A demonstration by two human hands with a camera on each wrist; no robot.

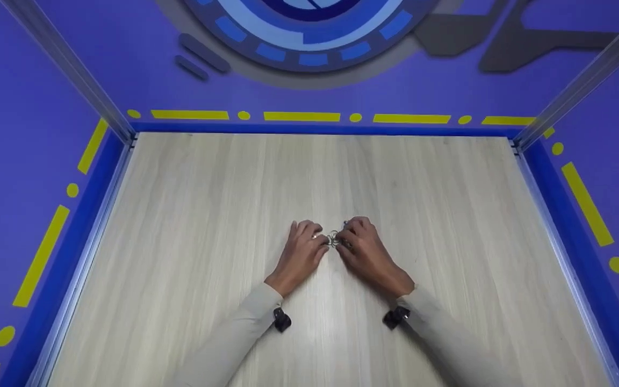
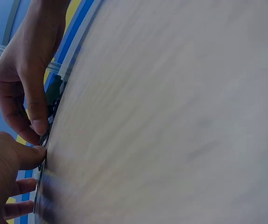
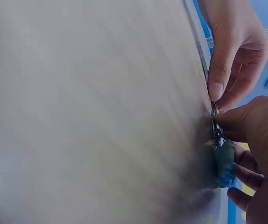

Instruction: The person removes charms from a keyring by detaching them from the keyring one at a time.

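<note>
Blue-violet walls point(image 1: 127, 43) with yellow dashes close in around a pale wood-grain tabletop point(image 1: 207, 193), and from where I stand both hands meet over it. Between them sits the task's thing, a keychain's metal ring point(image 3: 214, 106): the left hand point(image 1: 300, 251) pinches one side by thumb and finger, the right hand point(image 1: 366, 248) the other. Just beyond that pinch, on the right hand's side, come a short chain point(image 3: 219, 133) and a blue-green charm point(image 3: 225, 161) against the right fingers. I'd judge it all light: the ring stiff, springy and slick, best taken at opposite edges with the fingertips; the chain limp. Whether the charm is hard or rubbery I can't tell, so cradle it loosely. Farther back from the grip are pale sleeves point(image 1: 229, 336) and black wrist cameras point(image 1: 281, 320).
</note>
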